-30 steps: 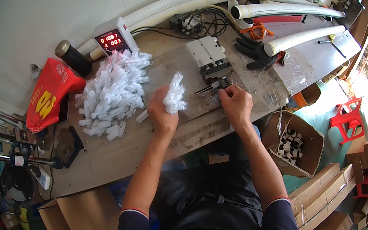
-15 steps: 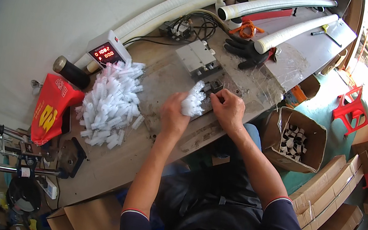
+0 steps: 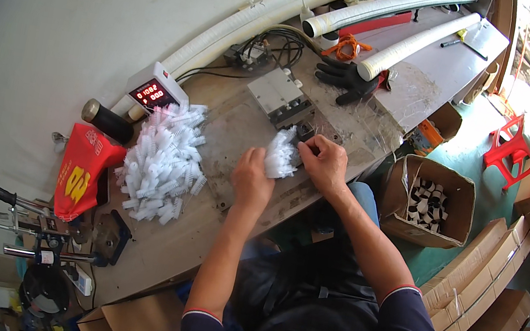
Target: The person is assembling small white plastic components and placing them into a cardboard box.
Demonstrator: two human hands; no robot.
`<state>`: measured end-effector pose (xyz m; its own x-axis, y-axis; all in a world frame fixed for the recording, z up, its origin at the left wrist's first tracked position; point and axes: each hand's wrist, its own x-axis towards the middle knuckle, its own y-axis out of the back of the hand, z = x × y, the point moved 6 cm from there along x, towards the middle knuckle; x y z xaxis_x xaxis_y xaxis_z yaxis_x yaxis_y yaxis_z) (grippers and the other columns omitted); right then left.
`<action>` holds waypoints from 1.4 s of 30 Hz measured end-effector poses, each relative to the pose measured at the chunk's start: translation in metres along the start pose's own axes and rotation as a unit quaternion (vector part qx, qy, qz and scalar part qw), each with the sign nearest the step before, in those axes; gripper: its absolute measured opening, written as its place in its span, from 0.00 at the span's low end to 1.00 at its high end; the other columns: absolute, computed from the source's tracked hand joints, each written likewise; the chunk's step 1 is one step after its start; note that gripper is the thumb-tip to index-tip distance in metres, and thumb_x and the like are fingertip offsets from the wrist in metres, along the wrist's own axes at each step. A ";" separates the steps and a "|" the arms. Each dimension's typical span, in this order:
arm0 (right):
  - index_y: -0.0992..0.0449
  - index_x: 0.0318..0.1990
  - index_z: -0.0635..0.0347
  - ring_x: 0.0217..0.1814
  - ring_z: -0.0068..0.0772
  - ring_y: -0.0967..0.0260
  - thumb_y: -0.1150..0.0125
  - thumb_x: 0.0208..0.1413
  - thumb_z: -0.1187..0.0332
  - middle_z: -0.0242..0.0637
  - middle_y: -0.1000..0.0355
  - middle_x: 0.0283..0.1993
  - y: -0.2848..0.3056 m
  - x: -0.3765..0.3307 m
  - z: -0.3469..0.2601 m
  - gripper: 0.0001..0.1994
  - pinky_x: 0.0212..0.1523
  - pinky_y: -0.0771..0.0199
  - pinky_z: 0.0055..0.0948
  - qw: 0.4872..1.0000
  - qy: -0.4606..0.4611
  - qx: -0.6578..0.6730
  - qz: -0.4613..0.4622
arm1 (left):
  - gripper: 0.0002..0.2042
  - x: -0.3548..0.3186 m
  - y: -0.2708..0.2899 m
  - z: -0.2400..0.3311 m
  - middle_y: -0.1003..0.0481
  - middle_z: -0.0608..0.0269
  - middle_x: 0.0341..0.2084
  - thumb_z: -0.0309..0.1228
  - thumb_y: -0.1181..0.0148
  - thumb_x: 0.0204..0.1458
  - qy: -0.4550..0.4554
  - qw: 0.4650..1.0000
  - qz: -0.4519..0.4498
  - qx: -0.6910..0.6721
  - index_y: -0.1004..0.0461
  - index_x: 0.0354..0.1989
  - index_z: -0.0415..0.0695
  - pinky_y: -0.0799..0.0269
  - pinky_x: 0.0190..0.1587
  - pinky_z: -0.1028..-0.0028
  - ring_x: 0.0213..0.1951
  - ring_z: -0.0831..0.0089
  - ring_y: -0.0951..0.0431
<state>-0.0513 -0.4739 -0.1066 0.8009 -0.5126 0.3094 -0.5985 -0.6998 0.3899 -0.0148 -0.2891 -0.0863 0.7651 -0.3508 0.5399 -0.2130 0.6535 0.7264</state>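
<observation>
One table (image 3: pixel 157 253) was spread beneath both grips, and off to the right of the right hand (image 3: pixel 323 167) a carton (image 3: pixel 460 207) was set low beside it, part filled with black-and-white pieces (image 3: pixel 427 205). Well to the left of the left hand (image 3: pixel 253 176), a pile (image 3: pixel 165 162) of white ribbed pieces was heaped. Just beyond both grips, on the side away from the body, the machine (image 3: pixel 279 96) was placed, its dark front end turned toward the right fingertips. Farther beyond the right hand a dark glove (image 3: pixel 345 80) was left lying; past the pile, as measured from the left grip, a counter (image 3: pixel 154 91) was stood.

Smaller than these, a white bunch (image 3: pixel 280 154) was held in the left hand, whose fingers were closed on it. It was found between the grips: right of the left hand and left of the right, with its long axis pointed roughly away from the body, toward the machine. The left hand was the nearer, in contact; the right was kept just beside. The right thumb and forefinger were brought close together at the machine's front end, but whether anything was pinched there could not be told.
</observation>
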 end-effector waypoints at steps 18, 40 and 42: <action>0.19 0.43 0.66 0.34 0.16 0.31 0.37 0.61 0.68 0.28 0.23 0.31 0.005 -0.002 0.001 0.10 0.36 0.30 0.20 0.942 -0.070 0.298 -0.138 | 0.11 -0.031 0.004 0.003 0.24 0.70 0.27 0.33 0.39 0.63 0.376 0.713 -0.176 -0.565 0.24 0.50 0.42 0.45 0.22 0.83 0.22 0.85 0.34; 0.21 0.35 0.62 0.27 0.13 0.35 0.33 0.65 0.61 0.25 0.28 0.25 0.001 -0.005 0.006 0.13 0.29 0.36 0.19 0.949 -0.083 0.238 -0.192 | 0.13 -0.046 0.058 -0.017 0.17 0.52 0.39 0.23 0.37 0.54 0.169 0.977 0.056 -0.122 0.22 0.49 0.42 0.23 0.45 0.64 0.42 0.58 0.15; 0.21 0.34 0.62 0.27 0.13 0.36 0.34 0.65 0.61 0.25 0.28 0.25 0.000 -0.004 0.006 0.13 0.28 0.38 0.20 0.947 -0.078 0.240 -0.197 | 0.13 -0.053 0.096 -0.032 0.17 0.53 0.38 0.24 0.38 0.55 0.180 0.973 0.103 -0.097 0.22 0.50 0.43 0.23 0.46 0.64 0.42 0.58 0.15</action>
<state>-0.0549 -0.4747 -0.1128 0.9758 -0.2056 0.0747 -0.2060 -0.9785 -0.0017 -0.0560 -0.1862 -0.0592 0.8890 0.0367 0.4564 -0.2928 0.8119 0.5051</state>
